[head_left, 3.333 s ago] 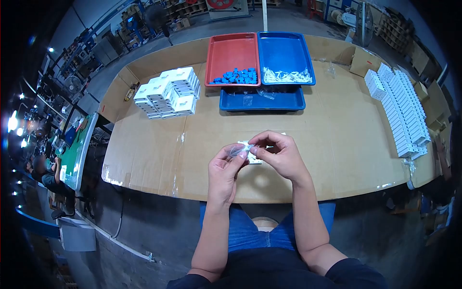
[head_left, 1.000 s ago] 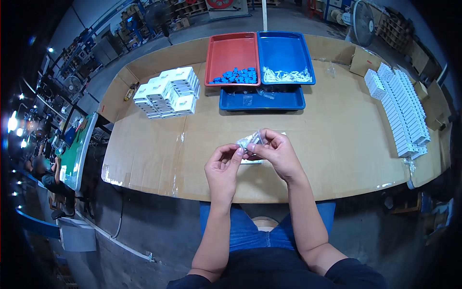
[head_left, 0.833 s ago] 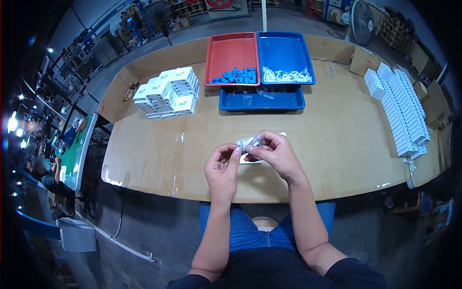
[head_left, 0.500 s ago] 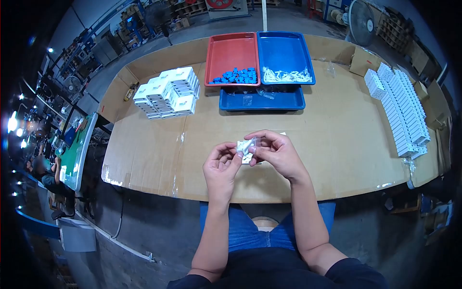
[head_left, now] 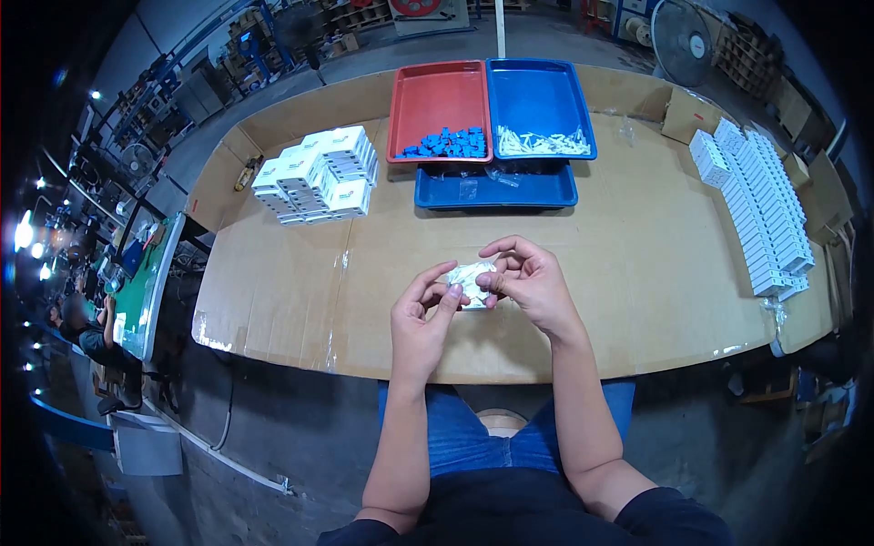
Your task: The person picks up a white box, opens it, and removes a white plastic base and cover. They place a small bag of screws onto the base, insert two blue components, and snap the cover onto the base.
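My left hand [head_left: 426,314] and my right hand [head_left: 530,287] meet above the near middle of the cardboard-covered table. Between their thumbs and fingers is a small clear plastic bag [head_left: 470,275] with something white inside. It overlaps a flat white piece behind it, so I cannot make out where one ends and the other begins. The left thumb presses on the lower left of the bag, and the right thumb on its right side. The right index finger is raised and curved off the bag.
A red tray [head_left: 439,96] of blue parts and a blue tray [head_left: 537,91] of white parts rest at the back, above another blue tray [head_left: 496,197] with clear bags. White boxes [head_left: 314,177] are stacked left; rows of white boxes [head_left: 756,214] stand right. A person sits far left.
The bag has come lower and flatter over the white piece between my hands. My right fingers have lifted and opened slightly, and my left hand has shifted a little to the right.
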`<state>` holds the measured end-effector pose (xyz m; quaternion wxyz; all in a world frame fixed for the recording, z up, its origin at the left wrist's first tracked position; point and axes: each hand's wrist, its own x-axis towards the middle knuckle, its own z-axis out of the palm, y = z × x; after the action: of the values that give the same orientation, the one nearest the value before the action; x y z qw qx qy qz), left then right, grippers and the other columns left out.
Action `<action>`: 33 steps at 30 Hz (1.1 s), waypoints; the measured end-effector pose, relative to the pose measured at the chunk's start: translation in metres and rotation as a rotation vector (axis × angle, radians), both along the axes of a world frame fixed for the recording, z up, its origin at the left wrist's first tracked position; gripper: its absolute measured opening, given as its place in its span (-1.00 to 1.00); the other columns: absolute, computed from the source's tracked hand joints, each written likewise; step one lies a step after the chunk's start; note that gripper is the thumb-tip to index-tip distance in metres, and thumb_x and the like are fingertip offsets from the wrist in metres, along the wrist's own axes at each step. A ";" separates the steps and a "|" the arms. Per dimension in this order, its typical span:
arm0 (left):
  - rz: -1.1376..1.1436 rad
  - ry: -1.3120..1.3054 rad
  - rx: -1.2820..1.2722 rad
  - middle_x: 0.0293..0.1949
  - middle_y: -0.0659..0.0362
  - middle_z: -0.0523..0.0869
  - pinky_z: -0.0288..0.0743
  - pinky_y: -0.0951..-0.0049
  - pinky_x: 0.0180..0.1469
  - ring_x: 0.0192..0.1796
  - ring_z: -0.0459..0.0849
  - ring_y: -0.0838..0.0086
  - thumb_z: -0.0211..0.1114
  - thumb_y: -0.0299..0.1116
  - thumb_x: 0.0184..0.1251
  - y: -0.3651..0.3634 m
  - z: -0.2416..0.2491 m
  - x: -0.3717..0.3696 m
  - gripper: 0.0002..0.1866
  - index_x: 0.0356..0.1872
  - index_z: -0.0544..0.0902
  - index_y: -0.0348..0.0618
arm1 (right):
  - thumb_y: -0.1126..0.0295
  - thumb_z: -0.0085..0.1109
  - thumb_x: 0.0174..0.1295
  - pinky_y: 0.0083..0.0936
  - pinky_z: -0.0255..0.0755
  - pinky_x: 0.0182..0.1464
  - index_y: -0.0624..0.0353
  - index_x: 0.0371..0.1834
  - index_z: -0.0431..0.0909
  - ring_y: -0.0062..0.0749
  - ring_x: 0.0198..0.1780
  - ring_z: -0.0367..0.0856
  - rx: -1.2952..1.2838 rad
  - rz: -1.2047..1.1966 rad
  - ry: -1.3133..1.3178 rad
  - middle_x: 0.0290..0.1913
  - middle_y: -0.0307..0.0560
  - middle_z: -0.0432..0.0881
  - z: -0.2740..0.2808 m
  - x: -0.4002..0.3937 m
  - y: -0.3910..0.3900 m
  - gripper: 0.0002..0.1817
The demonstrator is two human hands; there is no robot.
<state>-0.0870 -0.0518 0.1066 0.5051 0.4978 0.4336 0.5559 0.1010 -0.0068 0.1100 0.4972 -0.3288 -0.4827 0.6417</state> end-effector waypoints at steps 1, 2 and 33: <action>0.014 0.037 0.025 -0.21 0.21 0.76 0.56 0.51 0.11 -0.03 0.72 0.59 0.34 -0.51 0.53 0.001 0.001 0.003 -0.58 0.34 0.58 -0.32 | 0.59 0.40 0.34 -0.64 0.63 -0.31 0.34 0.06 0.64 -0.60 -0.36 0.73 0.031 -0.010 -0.001 -0.27 -0.11 0.76 -0.002 0.000 0.001 -0.74; 0.027 0.073 0.049 -0.16 0.19 0.77 0.56 0.49 0.14 0.01 0.71 0.58 0.34 -0.53 0.50 0.001 0.001 0.005 -0.55 0.36 0.58 -0.32 | 0.56 0.42 0.34 -0.67 0.62 -0.33 0.33 0.04 0.68 -0.65 -0.36 0.72 0.062 -0.021 -0.002 -0.27 -0.13 0.77 -0.004 0.001 0.001 -0.76; 0.036 0.977 0.511 -0.08 0.17 0.73 0.43 0.22 0.10 0.00 0.67 0.25 0.40 -0.30 0.38 0.050 -0.094 -0.041 -0.80 -0.05 0.78 -0.10 | 0.51 0.36 0.29 -0.34 0.61 -0.06 0.24 -0.02 0.77 -0.10 -0.13 0.75 0.527 -0.269 -0.844 -0.11 0.01 0.74 -0.106 -0.014 0.015 -0.79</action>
<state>-0.1282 -0.0015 0.0130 0.0986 0.7970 0.4775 0.3564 0.0870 0.0082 0.0038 0.4033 -0.4816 -0.7401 0.2402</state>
